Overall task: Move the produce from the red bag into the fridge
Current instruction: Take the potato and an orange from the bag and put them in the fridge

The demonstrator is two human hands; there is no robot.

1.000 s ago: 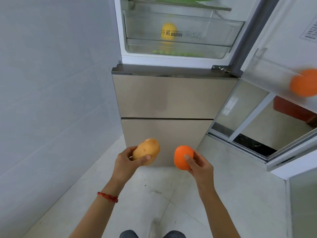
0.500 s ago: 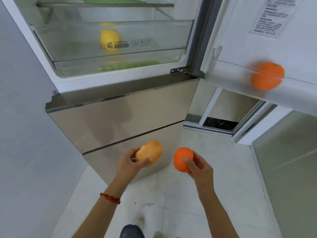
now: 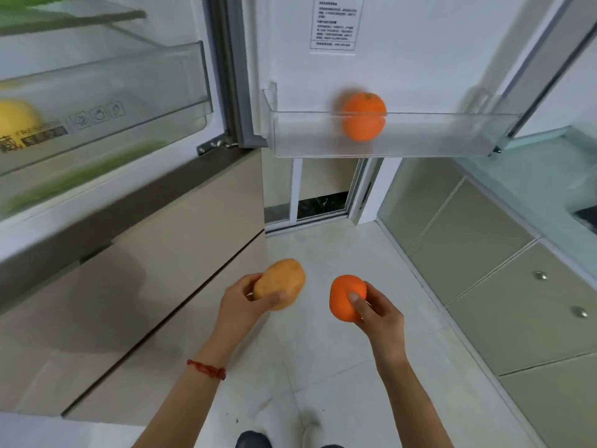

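Far left, the fridge's clear drawer (image 3: 106,101) already holds a yellow fruit (image 3: 17,116), with something green blurred below it. Moving right, your left hand (image 3: 240,302) has its fingers and thumb curled round a potato (image 3: 281,282), gripping it across the middle with the far end sticking out. It looks firm and fairly heavy for its size, with dull skin that should not slip, so that mid-body hold should do. Next, your right hand (image 3: 378,315) holds an orange (image 3: 344,297), thumb pressed on its near face and fingers wrapped behind. It is round and likely to roll once set down, so keep cupping it from behind until it sits low. Above and further right, the door shelf (image 3: 436,137) carries a second orange (image 3: 363,116), with free room either side. The red bag is out of view.
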